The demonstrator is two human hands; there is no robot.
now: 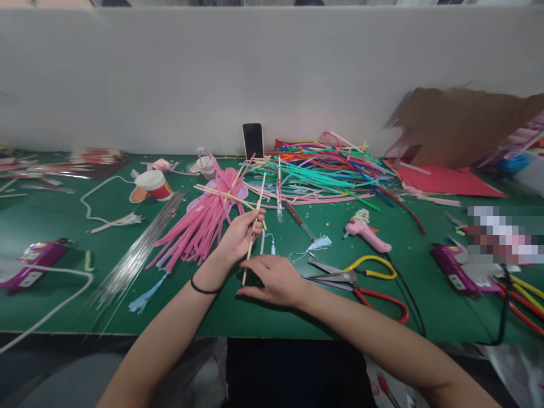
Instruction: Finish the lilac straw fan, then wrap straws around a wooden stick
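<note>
My left hand [243, 235] is closed around a thin cream-coloured stick [260, 195], which slants upward above the green table. Whether it is a pipe cleaner or wood I cannot make out. Beside the lower end of the stick is my right hand [274, 279], thumb and fingers apart, with no firm grip visible. Pink pipe cleaners [193, 232] lie in a bundle left of my hands, a few pale yellow ones across them. Scissors [348, 276] with one yellow and one red handle rest open by my right wrist. Just beyond my hands is a narrow clear-wrapped strip [279, 190].
Multicoloured pipe cleaners [323, 173] heap at the back, near a propped phone [253, 140]. A pink glue gun [368, 235] with a black cord lies right. Left are thin metal wires [131, 255] and a paper cup [153, 185]. Purple devices [36, 263] sit at both sides.
</note>
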